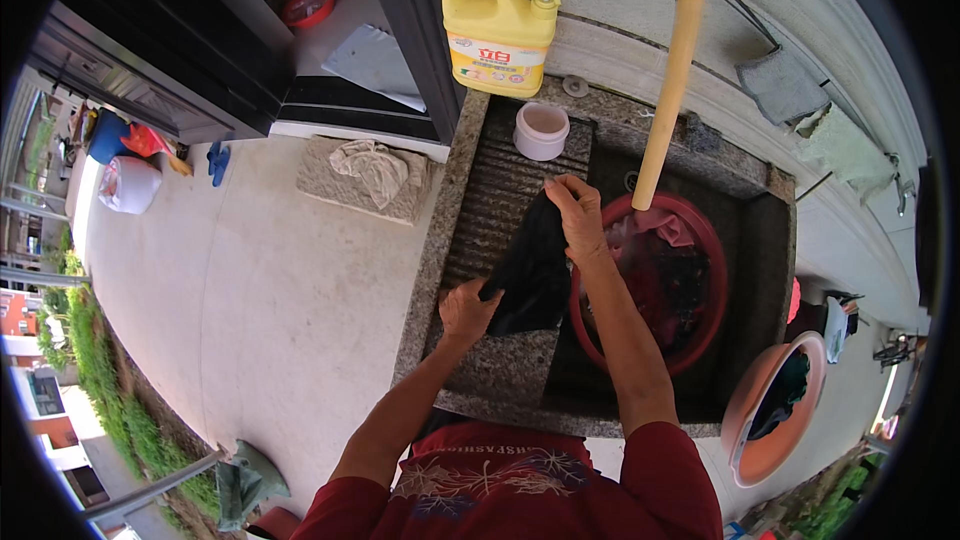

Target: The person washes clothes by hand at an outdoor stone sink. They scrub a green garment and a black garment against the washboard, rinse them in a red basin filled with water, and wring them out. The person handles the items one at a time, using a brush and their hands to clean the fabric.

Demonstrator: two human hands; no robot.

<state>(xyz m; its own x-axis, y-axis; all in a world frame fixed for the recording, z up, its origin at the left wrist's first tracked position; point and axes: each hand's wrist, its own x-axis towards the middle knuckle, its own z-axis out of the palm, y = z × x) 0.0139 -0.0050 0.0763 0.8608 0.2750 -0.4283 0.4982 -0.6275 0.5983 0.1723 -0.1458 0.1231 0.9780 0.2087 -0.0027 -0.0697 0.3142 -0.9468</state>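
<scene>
A black piece of wet-looking cloth (535,275) is stretched between my two hands over the ridged washboard side (475,225) of a stone sink. My left hand (467,312) is closed on its lower left edge. Higher up and to the right, my right hand (578,212) pinches its top corner. Right of the cloth, a red basin (722,280) sits in the sink's deep part. Dark water and a pink cloth (668,230) show inside it, partly covered by my right forearm. Above the basin hangs a pale tan tube (672,90) from the tap.
A yellow detergent jug (500,40) with a pump stands on the sink's back edge, near a pale pink tub (541,131). Right of the sink is an orange basin (745,430) holding dark cloth. A rag (370,170) lies on a stone step (320,185) by the doorway.
</scene>
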